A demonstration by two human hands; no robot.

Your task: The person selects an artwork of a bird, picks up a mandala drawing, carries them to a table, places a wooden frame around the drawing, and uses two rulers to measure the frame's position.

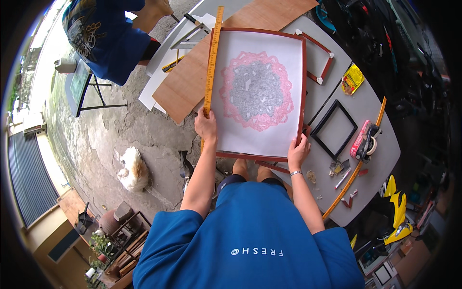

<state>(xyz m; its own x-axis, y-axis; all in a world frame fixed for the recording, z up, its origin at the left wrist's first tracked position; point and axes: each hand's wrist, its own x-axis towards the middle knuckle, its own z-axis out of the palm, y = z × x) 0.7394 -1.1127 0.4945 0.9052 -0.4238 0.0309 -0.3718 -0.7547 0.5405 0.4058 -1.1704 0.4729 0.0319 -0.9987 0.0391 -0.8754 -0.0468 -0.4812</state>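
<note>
A reddish-brown picture frame (pixel 303 72) is held up in front of me over the table's near side. Inside it lies a white sheet with a drawing (pixel 257 91), a dark grey middle ringed with pink. My left hand (pixel 207 126) is closed round the lower part of a yellow ruler (pixel 211 72), which runs upright along the frame's left side. Whether those fingers also grip the frame is hidden. At the lower right corner, my right hand (pixel 298 151) is closed on the frame, thumb on the front and fingers partly hidden.
The grey table (pixel 385 149) bears a brown board (pixel 180 91), a small black frame (pixel 333 129), a reddish-brown frame with white corners (pixel 332 55), a tape dispenser (pixel 366 144) and another yellow ruler (pixel 344 190). A white-and-tan dog (pixel 134 169) lies on the floor. A person (pixel 103 38) stands at far left.
</note>
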